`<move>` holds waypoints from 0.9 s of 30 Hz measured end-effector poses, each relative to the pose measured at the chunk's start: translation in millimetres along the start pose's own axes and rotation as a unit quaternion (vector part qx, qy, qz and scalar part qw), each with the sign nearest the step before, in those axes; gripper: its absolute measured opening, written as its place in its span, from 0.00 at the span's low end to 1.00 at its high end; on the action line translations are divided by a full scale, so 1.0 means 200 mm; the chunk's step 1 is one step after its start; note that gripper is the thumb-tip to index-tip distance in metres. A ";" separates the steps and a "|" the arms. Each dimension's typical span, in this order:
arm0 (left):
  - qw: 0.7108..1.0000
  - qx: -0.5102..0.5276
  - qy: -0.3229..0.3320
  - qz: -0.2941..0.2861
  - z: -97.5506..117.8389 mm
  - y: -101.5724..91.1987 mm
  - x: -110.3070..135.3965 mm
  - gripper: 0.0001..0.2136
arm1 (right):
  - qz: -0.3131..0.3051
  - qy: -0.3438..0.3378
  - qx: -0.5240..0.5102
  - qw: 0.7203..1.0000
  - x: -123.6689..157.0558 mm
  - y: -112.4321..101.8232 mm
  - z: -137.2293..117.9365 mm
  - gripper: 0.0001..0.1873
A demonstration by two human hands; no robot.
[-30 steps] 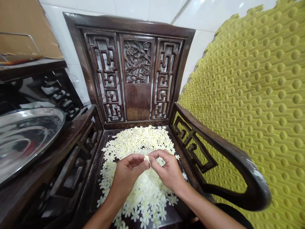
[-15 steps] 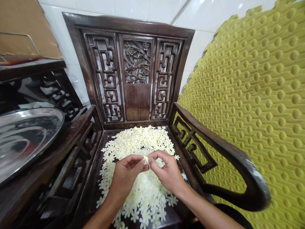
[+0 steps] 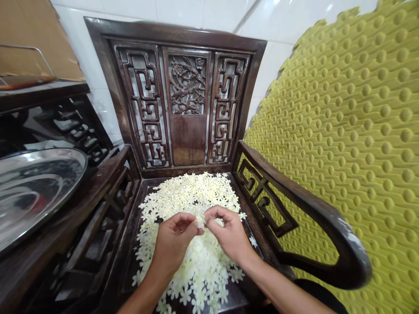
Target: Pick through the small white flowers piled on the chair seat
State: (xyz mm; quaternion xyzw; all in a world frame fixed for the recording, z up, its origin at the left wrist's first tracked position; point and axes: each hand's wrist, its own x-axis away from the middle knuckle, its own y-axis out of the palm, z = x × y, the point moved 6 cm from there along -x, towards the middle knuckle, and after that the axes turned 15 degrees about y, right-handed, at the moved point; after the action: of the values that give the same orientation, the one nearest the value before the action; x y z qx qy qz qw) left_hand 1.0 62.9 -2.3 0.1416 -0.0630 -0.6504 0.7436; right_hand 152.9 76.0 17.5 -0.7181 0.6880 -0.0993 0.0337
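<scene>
Over a carved dark wooden chair, my left hand (image 3: 176,237) pinches a small white flower (image 3: 200,220) between thumb and fingertips. My right hand (image 3: 227,233) meets it from the other side, thumb and forefinger pressed together at the flower's right edge. The blossom is pale and partly covered by the fingers, so its petals blur into the pile behind. Beneath both hands, a thick layer of loose white, yellow-centred flowers (image 3: 193,192) spreads across the chair seat (image 3: 129,272).
Carved armrests flank the seat, the right one (image 3: 314,209) curving toward me. A shiny round metal tray (image 3: 70,174) lies at the left. To the right stands a yellow bumpy foam mat (image 3: 353,117). The openwork chair back (image 3: 188,139) rises before a white tiled wall (image 3: 183,11).
My fingertips have shifted slightly around the flower, which now looks more tucked between them. The right fingers have drawn a little apart from the left. The flower pile looks the same.
</scene>
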 end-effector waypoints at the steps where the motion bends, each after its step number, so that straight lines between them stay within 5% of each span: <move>1: 1.000 -0.001 0.002 0.006 0.00 -0.01 0.00 0.07 | 0.007 0.009 -0.013 1.000 -0.01 -0.01 0.01 0.05; 7: 0.999 -0.011 0.009 0.032 -0.01 -0.05 -0.03 0.07 | 0.033 0.016 0.059 0.998 -0.08 -0.06 0.06 0.07; 11: 0.999 -0.019 0.013 0.041 -0.03 -0.06 -0.03 0.08 | 0.067 -0.040 0.123 0.989 -0.03 -0.06 -0.01 0.07; 16: 0.999 -0.024 0.033 -0.009 0.00 -0.02 -0.02 0.07 | 0.001 -0.115 0.158 0.981 0.05 0.02 -0.09 0.04; 27: 1.000 0.017 0.005 0.014 0.00 -0.03 0.00 0.11 | 0.042 -0.055 0.156 0.985 -0.04 -0.06 -0.01 0.17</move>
State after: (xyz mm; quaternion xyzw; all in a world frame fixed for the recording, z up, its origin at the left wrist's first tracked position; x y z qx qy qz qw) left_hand -5.6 62.5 -3.4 0.1565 -0.0726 -0.6384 0.7501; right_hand 163.6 85.4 21.0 -0.6786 0.6911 -0.1642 0.1868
